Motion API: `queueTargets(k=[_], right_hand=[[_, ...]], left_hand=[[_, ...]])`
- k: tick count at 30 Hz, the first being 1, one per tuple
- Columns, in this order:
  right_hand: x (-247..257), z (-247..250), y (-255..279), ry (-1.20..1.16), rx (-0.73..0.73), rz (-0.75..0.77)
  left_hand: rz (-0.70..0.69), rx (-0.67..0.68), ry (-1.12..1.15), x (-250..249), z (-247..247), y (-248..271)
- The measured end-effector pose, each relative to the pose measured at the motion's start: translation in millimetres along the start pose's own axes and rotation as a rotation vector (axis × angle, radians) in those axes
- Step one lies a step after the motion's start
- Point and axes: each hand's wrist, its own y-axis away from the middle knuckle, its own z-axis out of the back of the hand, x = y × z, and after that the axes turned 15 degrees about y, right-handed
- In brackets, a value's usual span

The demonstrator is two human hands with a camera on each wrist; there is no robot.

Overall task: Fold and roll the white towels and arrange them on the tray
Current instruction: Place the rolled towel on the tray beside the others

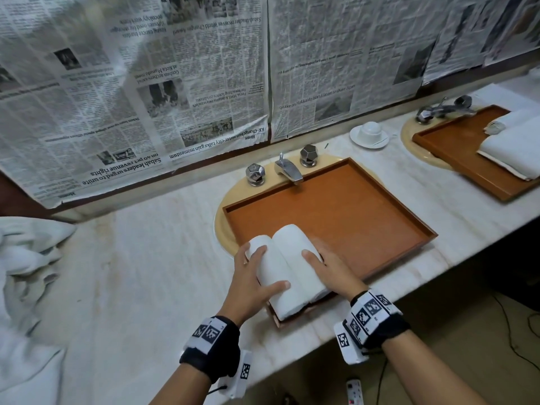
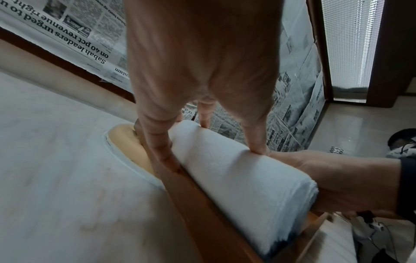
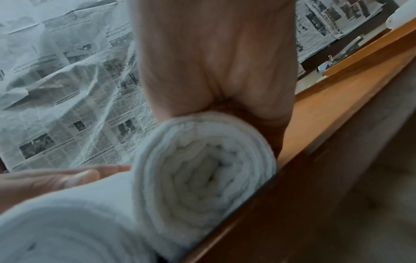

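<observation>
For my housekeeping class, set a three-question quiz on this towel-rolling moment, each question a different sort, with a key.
1. How many rolled white towels lie in the near brown wooden tray?
2. True or false: the two rolls touch side by side.
3. Which hand grips the left rolled white towel? A) left hand B) right hand

Key: 1) two, the second being the right rolled white towel; 2) true; 3) A.

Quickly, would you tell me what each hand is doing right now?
Left hand: grips the left rolled towel.
Right hand: holds the right rolled towel.
</observation>
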Motion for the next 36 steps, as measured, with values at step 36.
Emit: queueTargets(k=[36], right_hand=[[17, 0, -3, 0.044, 0.067, 0.02]], left_hand=[[0.029, -0.019, 0.045, -1, 0, 2]])
